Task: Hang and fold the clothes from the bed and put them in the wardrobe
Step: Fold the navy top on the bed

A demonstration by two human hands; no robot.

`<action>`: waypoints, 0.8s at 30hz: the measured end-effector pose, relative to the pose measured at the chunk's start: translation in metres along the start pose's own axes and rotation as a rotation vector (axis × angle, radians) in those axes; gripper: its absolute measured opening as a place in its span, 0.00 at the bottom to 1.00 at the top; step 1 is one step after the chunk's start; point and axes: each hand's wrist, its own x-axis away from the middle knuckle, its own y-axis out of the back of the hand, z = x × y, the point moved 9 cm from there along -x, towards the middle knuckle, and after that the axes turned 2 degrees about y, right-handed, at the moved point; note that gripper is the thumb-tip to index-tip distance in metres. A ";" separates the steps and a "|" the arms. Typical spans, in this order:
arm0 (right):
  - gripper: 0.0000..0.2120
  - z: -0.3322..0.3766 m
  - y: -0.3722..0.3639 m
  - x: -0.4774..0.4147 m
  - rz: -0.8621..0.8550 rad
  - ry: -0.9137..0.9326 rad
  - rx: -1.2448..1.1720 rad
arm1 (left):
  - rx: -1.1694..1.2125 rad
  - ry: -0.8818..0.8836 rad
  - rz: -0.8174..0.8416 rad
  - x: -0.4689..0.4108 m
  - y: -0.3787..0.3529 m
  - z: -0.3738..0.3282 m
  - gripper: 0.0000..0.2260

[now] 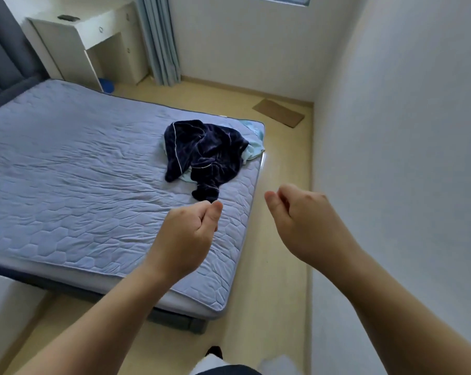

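On bed (66, 158): crumpled navy garment (204, 152), possibly velvet.

The quilted lavender-blue bed cover (80, 169) carried a stitched pattern of rounded, pebble-like cells, over a dark grey bed frame (175, 319). The crumpled dark navy garment (207, 150) showed thin white piping along its edges and lay on a pale mint-green cloth (254, 150). The padded headboard (4, 47) was slate grey, the desk (75, 33) white, the pleated curtain (158, 41) grey-blue, the floor (280, 239) pale yellow-beige with a brown flat mat (278, 112), and the walls (391, 131) white.
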 end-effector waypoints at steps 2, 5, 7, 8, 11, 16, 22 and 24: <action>0.21 -0.032 0.001 -0.034 0.002 -0.041 -0.025 | -0.007 -0.007 0.013 -0.044 -0.021 -0.003 0.22; 0.21 -0.081 -0.004 -0.091 0.006 -0.067 -0.052 | -0.020 0.009 0.016 -0.106 -0.053 0.000 0.22; 0.21 -0.113 -0.009 -0.131 0.014 -0.069 -0.064 | -0.026 0.024 0.015 -0.146 -0.076 0.003 0.22; 0.21 -0.128 -0.011 -0.152 0.021 -0.062 -0.069 | -0.029 0.038 0.013 -0.165 -0.087 0.003 0.22; 0.21 -0.168 -0.012 -0.215 0.081 -0.039 -0.068 | -0.021 0.107 0.006 -0.219 -0.114 0.002 0.22; 0.21 -0.218 -0.007 -0.314 0.166 0.010 -0.052 | -0.008 0.132 0.012 -0.307 -0.139 -0.018 0.23; 0.20 -0.234 -0.026 -0.437 0.276 0.144 0.032 | -0.098 0.079 0.103 -0.416 -0.158 -0.018 0.22; 0.20 -0.234 -0.036 -0.478 0.310 0.206 0.096 | -0.133 0.057 0.115 -0.456 -0.159 -0.007 0.22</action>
